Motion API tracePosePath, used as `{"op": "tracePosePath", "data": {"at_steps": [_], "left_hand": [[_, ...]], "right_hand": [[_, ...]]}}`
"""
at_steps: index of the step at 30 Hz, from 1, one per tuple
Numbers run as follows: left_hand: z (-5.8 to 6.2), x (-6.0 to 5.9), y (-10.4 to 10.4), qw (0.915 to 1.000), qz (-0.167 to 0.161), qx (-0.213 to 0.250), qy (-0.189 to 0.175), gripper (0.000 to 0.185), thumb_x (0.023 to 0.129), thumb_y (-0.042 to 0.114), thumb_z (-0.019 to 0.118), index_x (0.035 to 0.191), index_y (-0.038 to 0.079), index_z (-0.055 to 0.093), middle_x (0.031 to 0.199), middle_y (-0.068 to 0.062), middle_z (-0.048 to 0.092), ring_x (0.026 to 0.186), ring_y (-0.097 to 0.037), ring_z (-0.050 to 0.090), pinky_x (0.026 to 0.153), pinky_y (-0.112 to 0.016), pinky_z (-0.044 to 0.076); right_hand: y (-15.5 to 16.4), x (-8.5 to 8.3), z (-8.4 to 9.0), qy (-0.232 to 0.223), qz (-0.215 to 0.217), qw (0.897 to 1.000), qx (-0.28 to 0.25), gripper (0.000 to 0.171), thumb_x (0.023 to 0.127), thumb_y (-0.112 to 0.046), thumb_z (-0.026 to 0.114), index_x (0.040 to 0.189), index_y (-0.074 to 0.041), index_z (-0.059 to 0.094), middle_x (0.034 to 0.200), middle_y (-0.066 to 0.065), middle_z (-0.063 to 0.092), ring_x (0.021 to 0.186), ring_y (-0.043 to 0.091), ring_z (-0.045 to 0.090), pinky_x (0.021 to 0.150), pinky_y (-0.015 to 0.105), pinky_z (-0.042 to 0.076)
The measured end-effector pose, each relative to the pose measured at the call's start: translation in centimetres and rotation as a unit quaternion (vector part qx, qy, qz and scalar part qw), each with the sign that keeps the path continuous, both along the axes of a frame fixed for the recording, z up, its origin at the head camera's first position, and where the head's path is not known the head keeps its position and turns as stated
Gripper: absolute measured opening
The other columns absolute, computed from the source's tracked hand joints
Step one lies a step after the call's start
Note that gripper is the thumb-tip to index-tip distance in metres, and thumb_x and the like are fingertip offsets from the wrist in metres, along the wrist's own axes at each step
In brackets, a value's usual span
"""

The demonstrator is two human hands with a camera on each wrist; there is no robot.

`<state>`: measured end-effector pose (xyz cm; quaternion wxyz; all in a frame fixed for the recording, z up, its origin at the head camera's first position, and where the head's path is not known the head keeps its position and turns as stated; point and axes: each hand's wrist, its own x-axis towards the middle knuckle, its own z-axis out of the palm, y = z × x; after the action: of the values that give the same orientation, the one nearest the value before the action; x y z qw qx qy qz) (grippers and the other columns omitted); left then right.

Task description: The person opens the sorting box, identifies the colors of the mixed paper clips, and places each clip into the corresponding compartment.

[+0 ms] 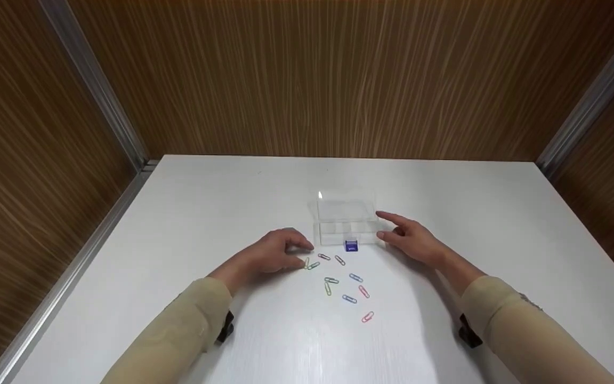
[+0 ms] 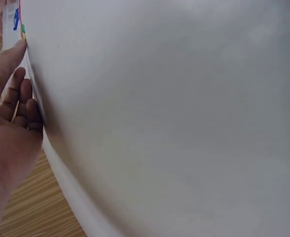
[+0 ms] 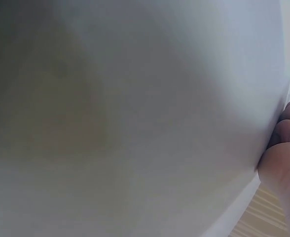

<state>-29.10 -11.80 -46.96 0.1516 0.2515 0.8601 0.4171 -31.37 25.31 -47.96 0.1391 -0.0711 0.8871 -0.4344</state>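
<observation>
The left grip (image 1: 274, 252) is spread, thumb and forefinger apart, with the thumb tip right at a yellow clip (image 1: 307, 263); whether it touches is hard to tell. A green clip (image 1: 313, 265) lies just beyond that one. The right grip (image 1: 418, 242) is spread too, forefinger stretched out and thumb apart from it, both tips at the right side of a clear box (image 1: 333, 238).

The box stands between the two grips, its lid (image 1: 345, 210) raised on the side away from the person and its blue latch (image 1: 351, 246) facing the person. Two dark reddish clips (image 1: 324, 257) lie to the right of the left grip, in front of the box. Farther toward the person, between the grips, are scattered another green, another yellow, two blue and two reddish clips on the tabletop (image 1: 264, 330).

The see-through walls blur into the white surface, so the box's edges and inside are hard to make out. The left wrist view catches its grip at the border, beside coloured bits too small to sort out; the right wrist view cuts off its grip's thumb and forefinger.
</observation>
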Motion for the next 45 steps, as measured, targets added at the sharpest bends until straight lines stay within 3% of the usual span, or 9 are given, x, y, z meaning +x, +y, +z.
{"op": "tracePosePath", "data": {"at_steps": [12, 22, 28, 38, 40, 45], "left_hand": [[-0.04, -0.19, 0.09, 0.9984, -0.035, -0.023, 0.037, 0.019, 0.091, 0.006, 0.081, 0.110, 0.008, 0.083, 0.122, -0.002, 0.066, 0.125, -0.026, 0.057, 0.115, -0.044, 0.039], [0.12, -0.12, 0.12, 0.9990, -0.024, -0.034, 0.016, 0.009, 0.092, 0.009, 0.080, 0.101, 0.011, 0.082, 0.123, 0.003, 0.064, 0.126, -0.023, 0.056, 0.115, -0.042, 0.039], [0.10, -0.41, 0.19, 0.9988, -0.026, -0.040, 0.010, 0.004, 0.092, 0.010, 0.080, 0.094, 0.007, 0.081, 0.123, 0.002, 0.063, 0.125, -0.024, 0.055, 0.115, -0.041, 0.038], [0.19, -0.52, 0.05, 0.9993, -0.022, -0.030, 0.003, 0.003, 0.094, 0.012, 0.080, 0.092, 0.010, 0.081, 0.122, 0.002, 0.065, 0.124, -0.023, 0.056, 0.115, -0.042, 0.038], [0.27, -0.58, 0.06, 0.9997, -0.015, -0.018, -0.004, 0.002, 0.093, 0.011, 0.081, 0.092, 0.010, 0.080, 0.118, 0.003, 0.067, 0.118, -0.020, 0.057, 0.109, -0.039, 0.041], [0.67, -0.77, 0.27, 0.9984, 0.031, 0.010, -0.047, 0.004, 0.095, 0.011, 0.079, 0.098, 0.013, 0.080, 0.099, 0.004, 0.072, 0.092, -0.015, 0.058, 0.082, -0.031, 0.047]], "right_hand": [[-0.03, -0.05, 0.12, 0.001, -0.001, 1.000, 0.008, 0.066, 0.103, -0.048, 0.068, 0.163, -0.032, 0.044, 0.098, 0.010, 0.057, 0.093, 0.027, 0.053, 0.081, 0.038, 0.041], [-0.02, 0.04, 0.14, 0.018, 0.006, 1.000, 0.004, 0.069, 0.102, -0.047, 0.070, 0.163, -0.027, 0.045, 0.093, 0.007, 0.058, 0.087, 0.024, 0.053, 0.079, 0.037, 0.041], [0.05, -0.13, 0.21, 0.013, 0.004, 1.000, 0.010, 0.067, 0.102, -0.048, 0.069, 0.162, -0.030, 0.045, 0.098, 0.008, 0.059, 0.092, 0.025, 0.054, 0.082, 0.038, 0.042], [-0.09, -0.03, 0.27, 0.004, -0.002, 1.000, 0.026, 0.070, 0.101, -0.053, 0.069, 0.163, -0.033, 0.043, 0.105, 0.009, 0.060, 0.099, 0.026, 0.055, 0.086, 0.038, 0.042], [-0.13, -0.01, 0.21, 0.001, -0.005, 1.000, 0.029, 0.071, 0.101, -0.054, 0.069, 0.163, -0.034, 0.043, 0.107, 0.010, 0.060, 0.100, 0.026, 0.055, 0.086, 0.039, 0.042], [-0.15, 0.05, 0.08, -0.001, -0.006, 1.000, 0.030, 0.071, 0.101, -0.054, 0.069, 0.163, -0.033, 0.042, 0.105, 0.009, 0.059, 0.099, 0.025, 0.055, 0.085, 0.038, 0.042]]}}
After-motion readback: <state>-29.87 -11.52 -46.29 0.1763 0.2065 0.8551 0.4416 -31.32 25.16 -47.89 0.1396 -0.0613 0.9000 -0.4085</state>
